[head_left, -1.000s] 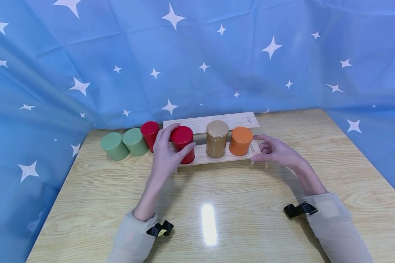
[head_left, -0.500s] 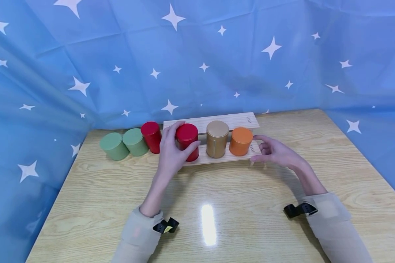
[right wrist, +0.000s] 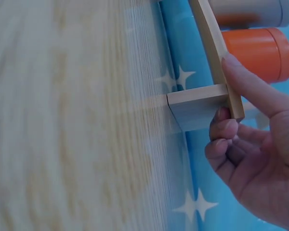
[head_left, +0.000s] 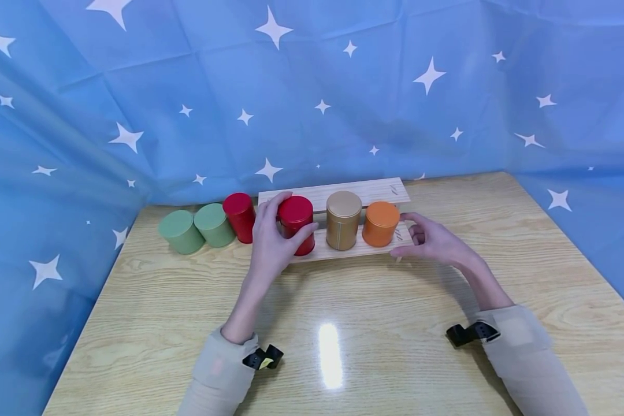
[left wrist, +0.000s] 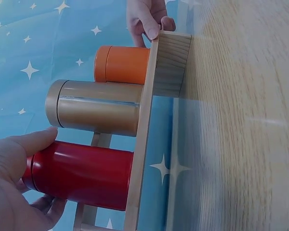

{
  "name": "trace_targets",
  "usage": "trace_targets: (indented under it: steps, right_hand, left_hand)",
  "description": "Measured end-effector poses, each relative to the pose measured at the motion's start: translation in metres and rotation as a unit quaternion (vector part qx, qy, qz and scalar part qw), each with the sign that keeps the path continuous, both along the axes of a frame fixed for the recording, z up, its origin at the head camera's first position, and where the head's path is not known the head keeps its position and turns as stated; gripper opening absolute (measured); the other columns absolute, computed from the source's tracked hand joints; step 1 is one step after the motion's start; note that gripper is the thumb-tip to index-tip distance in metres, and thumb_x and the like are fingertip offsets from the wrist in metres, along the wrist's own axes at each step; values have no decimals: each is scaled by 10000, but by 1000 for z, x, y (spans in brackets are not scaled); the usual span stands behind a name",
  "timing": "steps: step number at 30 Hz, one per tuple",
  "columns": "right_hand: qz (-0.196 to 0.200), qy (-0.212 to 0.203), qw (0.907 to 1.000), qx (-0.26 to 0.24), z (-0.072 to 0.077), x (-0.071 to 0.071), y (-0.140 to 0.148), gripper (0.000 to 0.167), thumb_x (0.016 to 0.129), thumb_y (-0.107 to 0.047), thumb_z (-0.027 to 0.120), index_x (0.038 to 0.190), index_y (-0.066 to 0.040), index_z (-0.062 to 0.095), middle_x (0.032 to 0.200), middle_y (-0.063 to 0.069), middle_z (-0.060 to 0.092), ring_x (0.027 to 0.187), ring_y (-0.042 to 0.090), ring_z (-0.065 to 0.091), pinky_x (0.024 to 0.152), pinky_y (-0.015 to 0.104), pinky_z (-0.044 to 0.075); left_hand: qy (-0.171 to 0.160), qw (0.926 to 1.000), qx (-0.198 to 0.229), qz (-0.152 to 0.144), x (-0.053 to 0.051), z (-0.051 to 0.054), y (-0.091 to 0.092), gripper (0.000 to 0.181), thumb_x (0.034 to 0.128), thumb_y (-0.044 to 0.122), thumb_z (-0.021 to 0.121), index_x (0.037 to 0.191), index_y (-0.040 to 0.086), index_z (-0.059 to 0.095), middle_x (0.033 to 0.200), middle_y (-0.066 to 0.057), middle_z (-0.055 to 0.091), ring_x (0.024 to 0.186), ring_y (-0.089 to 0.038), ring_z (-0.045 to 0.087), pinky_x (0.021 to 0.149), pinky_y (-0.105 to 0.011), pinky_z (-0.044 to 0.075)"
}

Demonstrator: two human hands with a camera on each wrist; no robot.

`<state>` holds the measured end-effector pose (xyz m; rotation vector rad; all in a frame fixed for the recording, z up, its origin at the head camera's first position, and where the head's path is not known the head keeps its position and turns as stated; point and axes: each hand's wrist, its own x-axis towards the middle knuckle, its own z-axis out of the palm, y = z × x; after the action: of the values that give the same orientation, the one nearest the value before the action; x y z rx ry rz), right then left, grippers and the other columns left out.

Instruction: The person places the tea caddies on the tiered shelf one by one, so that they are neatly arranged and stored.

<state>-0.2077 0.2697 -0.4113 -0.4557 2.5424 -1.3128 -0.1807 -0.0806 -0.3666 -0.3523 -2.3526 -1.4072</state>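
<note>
My left hand (head_left: 271, 242) grips a red canister (head_left: 297, 211) with thumb and fingers around its sides. That canister stands upright on the lower board of a two-tier wooden rack (head_left: 319, 245), and its base meets the board in the left wrist view. To its right on the same board stand a tall gold canister (head_left: 342, 222) and a shorter orange canister (head_left: 381, 225). At the rack's right end, my right hand (head_left: 437, 240) pinches the lower board, thumb on top and fingers curled below, close to the orange canister (right wrist: 260, 54) but seemingly apart from it.
Left of the rack, another red canister (head_left: 240, 218) and two green canisters, one nearer (head_left: 182, 232) and one beside it (head_left: 214, 225), stand on the wooden table (head_left: 385, 335). The rack's upper board (head_left: 364, 192) runs behind, near a blue star-patterned cloth (head_left: 312, 86).
My left hand has carried the red canister a little right and back along the lower board, then stayed still. The right thumb has shifted slightly left along the board's edge.
</note>
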Motion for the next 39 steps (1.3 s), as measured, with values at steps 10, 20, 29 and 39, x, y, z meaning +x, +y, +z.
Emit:
trace_targets:
  steps: [10,20,29,39]
  right_hand:
    - [-55,-45,10000,-46,-1,-1,1,812,829,-297,854,1455,-62,393,745,71,436,635,167,418,586,289,380]
    - [-63,12,9999,83,0,0,0,842,828,-301,853,1485,-63,382,737,59,444,645,162,424,590,285,371]
    - [-25,45,10000,54,3,1,-1,859,820,-274,861,1493,-57,372,739,54,450,637,156,421,581,280,368]
    - [-32,63,10000,-59,2,1,-2,852,804,-255,876,1474,-32,398,740,62,437,633,145,404,581,277,369]
  left_hand:
    - [-98,9999,16,-28,1,4,0,755,800,263,871,1438,100,502,1336,-107,533,1218,-236,511,920,-440,534]
    - [251,9996,34,-82,4,9,-9,721,803,254,865,1406,53,526,1304,-128,545,1130,-249,535,944,-509,490]
    - [336,9992,204,-14,3,11,-23,629,856,282,814,1380,56,549,1261,-149,562,1130,-295,539,955,-470,460]
    - [415,9987,286,114,1,14,-43,559,906,254,753,1367,18,543,1257,-183,553,1162,-329,531,996,-423,439]
